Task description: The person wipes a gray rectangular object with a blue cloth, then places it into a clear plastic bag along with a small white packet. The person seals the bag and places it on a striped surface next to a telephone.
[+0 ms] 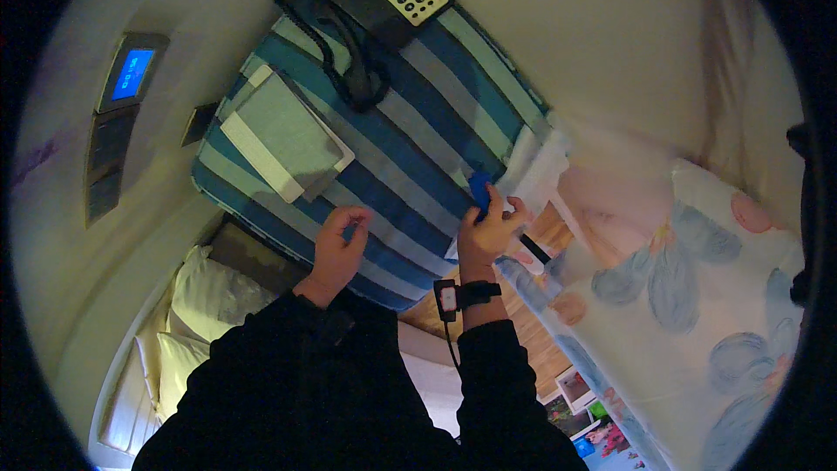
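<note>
A small blue object [479,190], its kind unclear, is pinched in the fingers of my right hand [488,234] above the right edge of the striped cloth [410,148]. Beside that hand, crumpled white plastic or tissue [534,166] hangs at the cloth's edge, and a pale strip with a black band [534,249] shows just below the fingers. My left hand [340,249] hovers over the cloth's near edge, thumb and fingers curled together; anything between the tips is too small to make out. A strapped device [450,298] sits on my right wrist.
A black corded telephone [384,0] stands at the far edge, its handset [357,74] lying on the cloth. Grey and white flat books or boxes [288,135] lie at left. Flowered fabric [671,296] spreads at right; pillows [214,296] lie lower left. A wall panel [132,74] glows blue.
</note>
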Tool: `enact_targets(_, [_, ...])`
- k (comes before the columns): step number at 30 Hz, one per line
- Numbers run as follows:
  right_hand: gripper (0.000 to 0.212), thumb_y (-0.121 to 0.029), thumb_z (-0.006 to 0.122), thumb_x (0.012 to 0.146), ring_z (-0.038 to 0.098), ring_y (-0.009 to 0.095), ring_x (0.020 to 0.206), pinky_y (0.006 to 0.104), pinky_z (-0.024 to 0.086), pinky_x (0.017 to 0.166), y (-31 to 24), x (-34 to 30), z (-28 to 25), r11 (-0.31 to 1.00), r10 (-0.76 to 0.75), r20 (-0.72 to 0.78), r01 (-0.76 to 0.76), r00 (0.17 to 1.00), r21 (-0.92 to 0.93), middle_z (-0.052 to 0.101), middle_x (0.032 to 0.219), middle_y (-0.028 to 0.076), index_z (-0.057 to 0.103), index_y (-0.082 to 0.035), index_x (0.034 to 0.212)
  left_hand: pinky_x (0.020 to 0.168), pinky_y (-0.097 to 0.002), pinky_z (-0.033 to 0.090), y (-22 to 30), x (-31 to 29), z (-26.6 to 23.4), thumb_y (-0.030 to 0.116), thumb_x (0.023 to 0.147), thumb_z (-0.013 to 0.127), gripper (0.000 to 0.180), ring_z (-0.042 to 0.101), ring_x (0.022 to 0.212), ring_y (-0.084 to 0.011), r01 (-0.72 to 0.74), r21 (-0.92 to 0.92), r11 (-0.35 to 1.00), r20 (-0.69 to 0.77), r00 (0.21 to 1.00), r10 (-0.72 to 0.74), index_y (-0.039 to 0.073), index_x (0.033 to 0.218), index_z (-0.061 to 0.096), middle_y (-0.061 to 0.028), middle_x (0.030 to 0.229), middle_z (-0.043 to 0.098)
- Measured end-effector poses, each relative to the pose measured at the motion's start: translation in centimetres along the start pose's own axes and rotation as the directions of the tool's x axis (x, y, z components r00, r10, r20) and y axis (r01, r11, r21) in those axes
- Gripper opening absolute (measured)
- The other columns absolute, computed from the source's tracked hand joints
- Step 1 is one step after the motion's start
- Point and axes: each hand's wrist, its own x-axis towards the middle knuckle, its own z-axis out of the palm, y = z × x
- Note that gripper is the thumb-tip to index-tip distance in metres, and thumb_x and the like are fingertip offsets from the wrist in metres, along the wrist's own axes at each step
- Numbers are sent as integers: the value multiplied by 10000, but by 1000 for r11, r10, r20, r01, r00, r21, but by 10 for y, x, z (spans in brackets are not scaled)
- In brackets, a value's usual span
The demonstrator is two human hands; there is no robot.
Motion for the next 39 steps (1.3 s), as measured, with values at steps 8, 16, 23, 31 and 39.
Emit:
enact_targets(8, [752,-135,633,828,453,487,1365,449,506,1018,37,-10,30,986,163,344,-162,925,-32,172,1622,321,433,-291,1535,779,-294,514,-7,-21,1,72,952,645,154,652,914,-180,173,84,981,153,971,-184,50,1101,677,-82,1025,687])
enact_targets(16, [785,-154,610,843,554,464,1264,476,530,959,40,-10,35,995,100,403,-90,910,-44,141,1654,262,320,-121,1572,783,-288,512,-30,-40,2,92,954,651,169,650,914,-177,249,-31,968,200,950,-238,54,1117,677,-85,1034,695])
enact_targets(23, [755,-153,601,856,485,427,1356,425,420,1115,15,-26,43,993,69,259,-41,963,-110,268,1624,246,323,-23,1546,832,-307,529,-32,-58,-16,110,959,655,193,665,935,-190,247,52,968,222,942,-252,57,1144,665,-88,1058,688])
enact_targets(31, [622,-123,628,848,525,358,1343,389,412,1118,-66,-134,2,909,-273,455,72,848,411,543,1447,217,495,-19,1447,871,-314,522,-39,-78,-52,107,966,648,331,655,981,-192,268,7,963,24,963,-268,67,1288,582,-88,1059,680])
enact_targets(39, [369,-128,670,893,687,186,918,313,541,836,-134,-182,-109,710,-251,696,-362,673,605,740,1049,110,674,7,1236,899,-337,516,40,-100,-121,206,998,625,407,649,1031,-200,327,-420,846,4,933,-359,37,1348,507,-85,1155,646])
